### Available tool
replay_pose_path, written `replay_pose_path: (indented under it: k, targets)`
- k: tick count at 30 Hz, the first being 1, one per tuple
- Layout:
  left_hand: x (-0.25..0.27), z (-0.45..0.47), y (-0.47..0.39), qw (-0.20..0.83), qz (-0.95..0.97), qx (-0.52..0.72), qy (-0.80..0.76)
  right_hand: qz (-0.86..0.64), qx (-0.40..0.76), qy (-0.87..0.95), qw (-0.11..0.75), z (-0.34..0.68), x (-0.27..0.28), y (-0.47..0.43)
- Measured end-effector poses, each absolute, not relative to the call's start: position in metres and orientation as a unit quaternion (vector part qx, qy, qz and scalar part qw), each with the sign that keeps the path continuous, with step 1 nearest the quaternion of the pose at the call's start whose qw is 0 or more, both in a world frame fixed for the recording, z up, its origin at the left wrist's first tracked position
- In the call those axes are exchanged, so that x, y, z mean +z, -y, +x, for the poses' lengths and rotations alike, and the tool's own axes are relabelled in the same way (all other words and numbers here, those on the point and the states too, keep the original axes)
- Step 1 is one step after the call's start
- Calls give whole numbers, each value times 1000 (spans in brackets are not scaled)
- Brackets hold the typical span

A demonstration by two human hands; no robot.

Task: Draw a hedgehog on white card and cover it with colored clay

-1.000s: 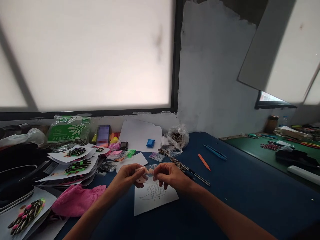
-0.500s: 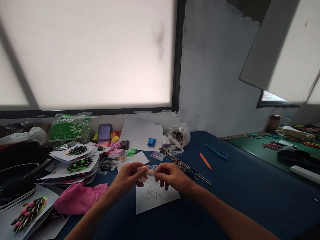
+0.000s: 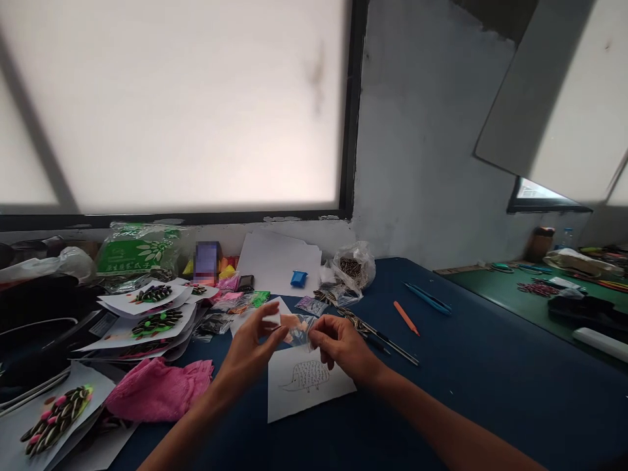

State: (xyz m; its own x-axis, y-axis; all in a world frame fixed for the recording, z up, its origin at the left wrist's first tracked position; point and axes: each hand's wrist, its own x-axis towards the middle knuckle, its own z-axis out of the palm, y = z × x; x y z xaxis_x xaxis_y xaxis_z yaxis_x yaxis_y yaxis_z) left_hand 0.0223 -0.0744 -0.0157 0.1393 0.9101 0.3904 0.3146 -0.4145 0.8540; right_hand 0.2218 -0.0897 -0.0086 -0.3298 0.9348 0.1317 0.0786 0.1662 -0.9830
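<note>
Bag [image 3: 297,335] pinched in right hand [image 3: 339,341]; left hand [image 3: 251,341] half spread.

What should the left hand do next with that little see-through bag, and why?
Maybe the left hand should pinch the nearer end of the small clear plastic bag with peach-coloured contents. That hand is open beside the bag, while the right hand pinches the other end, so a second grip would probably hold it steadier.

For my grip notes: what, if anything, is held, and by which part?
The right hand pinches the clear plastic bag by its right end. The left hand is open near the bag's other end; whether it touches cannot be told.
</note>
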Motion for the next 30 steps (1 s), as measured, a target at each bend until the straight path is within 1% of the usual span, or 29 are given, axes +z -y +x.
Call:
replay_pose_path:
  k: [2,3,4,6,9,14,16,19,25,27,30]
  targets:
    - [-10,26,80,159,698,529,-457,-412,485,633,440,221,-9,91]
    - [-8,28,83,121,710,529,-449,-418,476,632,447,220,-9,92]
    - [-6,31,87,116,734,507,-438,-420,470,632,451,220,-9,93]
    - [-5,37,92,130,777,451,-420,-414,471,634,453,217,-10,95]
    - [-9,43,95,143,784,408,-446,-394,484,635,456,214,-12,96]
    - [-6,42,93,285,762,367,-451,-361,511,640,446,214,-12,96]
    - [-3,41,93,309,752,367,-451,-355,511,646,442,215,-11,95]
    - [0,41,95,303,743,382,-458,-383,465,665,441,216,-12,95]
    - [-2,44,98,294,747,387,-453,-475,297,712,424,215,-13,96]
    - [-4,45,98,297,755,380,-444,-464,279,727,421,215,-12,98]
    - [-6,47,98,313,761,373,-430,-430,291,748,413,214,-12,99]
